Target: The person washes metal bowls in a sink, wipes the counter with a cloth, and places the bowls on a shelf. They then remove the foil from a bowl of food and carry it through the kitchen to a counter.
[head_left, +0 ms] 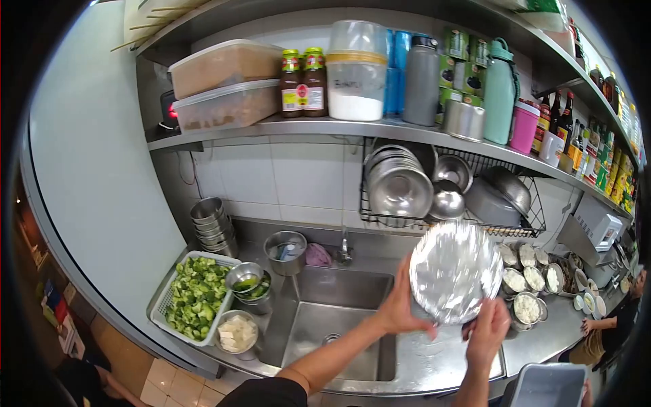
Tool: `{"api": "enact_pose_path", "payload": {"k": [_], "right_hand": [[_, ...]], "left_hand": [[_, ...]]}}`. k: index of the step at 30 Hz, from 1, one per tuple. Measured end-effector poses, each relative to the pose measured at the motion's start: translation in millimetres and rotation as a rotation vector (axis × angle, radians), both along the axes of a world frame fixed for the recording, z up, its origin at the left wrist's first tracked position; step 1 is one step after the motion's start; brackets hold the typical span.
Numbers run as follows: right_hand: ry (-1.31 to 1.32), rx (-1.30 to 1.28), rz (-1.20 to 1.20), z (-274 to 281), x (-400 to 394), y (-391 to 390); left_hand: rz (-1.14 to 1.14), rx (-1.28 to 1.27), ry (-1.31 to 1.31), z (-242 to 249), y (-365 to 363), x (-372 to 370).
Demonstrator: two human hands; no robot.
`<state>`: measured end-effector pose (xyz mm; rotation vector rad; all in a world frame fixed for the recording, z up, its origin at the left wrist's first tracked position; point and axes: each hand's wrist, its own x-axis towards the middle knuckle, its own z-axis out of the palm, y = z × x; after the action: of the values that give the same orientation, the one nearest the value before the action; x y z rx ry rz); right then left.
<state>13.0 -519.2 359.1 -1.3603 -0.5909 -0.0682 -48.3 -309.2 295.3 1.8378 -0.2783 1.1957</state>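
Observation:
A round, shiny metal dish (456, 273) is held up over the steel counter, just right of the sink. Glare streaks its face, and its depth is hidden. My left hand (401, 298) grips its left edge, thumb reaching below the rim. At its lower right edge, the curled fingers of my right hand (489, 329) close on the rim, with something small and dark beside them. Behind the dish, metal bowls (400, 190) sit in a black wire rack (369, 216). Just right of it, metal bowls of white food (526, 308) stand on the counter.
The sink (312, 325) is in front. To its left are a white basket (157, 313) of broccoli (198, 295), a pot of white chunks (237, 332) and stacked metal pots (211, 220). A shelf (271, 130) crosses above. A grey bin (549, 385) and a person (620, 332) are at right.

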Motion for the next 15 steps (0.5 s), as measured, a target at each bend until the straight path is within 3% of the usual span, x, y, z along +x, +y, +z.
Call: {"api": "enact_pose_path", "payload": {"k": [2, 4, 6, 7, 8, 9, 10, 12, 15], "right_hand": [[-0.134, 0.113, 0.083, 70.7, -36.8, 43.4], [-0.195, 0.192, 0.149, 160.7, -86.1, 97.7], [-0.325, 0.353, 0.390, 241.5, -113.0, 155.6], [-0.330, 0.445, 0.482, 284.6, -123.3, 190.4], [-0.418, 0.399, 0.599, 325.3, -126.1, 216.6], [-0.353, 0.351, 0.542, 376.2, -143.0, 247.3], [-0.334, 0.408, 0.603, 414.2, -159.5, 278.3], [-0.258, 0.320, 0.555, 479.2, -189.2, 335.5], [-0.241, 0.257, 0.602, 527.3, -205.9, 421.5]], "left_hand": [[0.220, 0.119, -0.112, 100.2, 31.8, -57.7], [0.227, 0.139, -0.222, 190.1, 73.1, -107.9], [0.335, 0.292, -0.462, 277.8, 125.7, -148.4], [0.573, 0.347, -0.408, 321.0, 149.6, -175.2], [0.634, 0.414, -0.423, 364.5, 166.1, -202.5], [0.696, 0.475, -0.441, 406.8, 179.5, -229.8], [0.699, 0.379, -0.263, 446.0, 192.2, -256.9], [0.871, 0.412, -0.218, 499.2, 236.9, -290.6], [0.853, 0.416, -0.239, 534.5, 303.7, -316.3]]}}
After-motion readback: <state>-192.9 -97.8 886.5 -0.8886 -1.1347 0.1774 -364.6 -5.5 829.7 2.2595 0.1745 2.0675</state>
